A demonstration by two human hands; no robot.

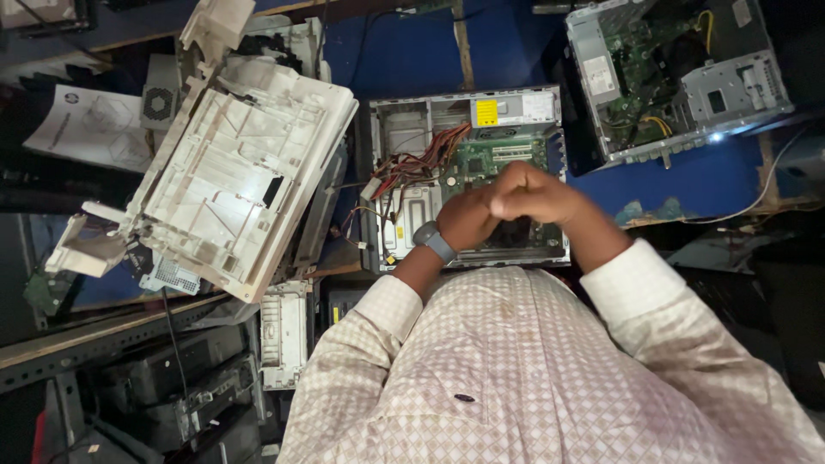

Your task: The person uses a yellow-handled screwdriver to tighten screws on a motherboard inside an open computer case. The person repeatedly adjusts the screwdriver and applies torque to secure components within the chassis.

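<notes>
Head view: left hand [464, 219] and right hand [533, 193], both fisted and pressed together, holding nothing visible, above open grey metal computer case [412, 129]; probably pausing mid-inspection.

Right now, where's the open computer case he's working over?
In the head view, the open case lies centre, under both hands, right of the white printer shell.

Two opened computer cases [464, 172] [675, 77], one upturned white printer shell [236, 176], one wristwatch [434, 241].
</notes>
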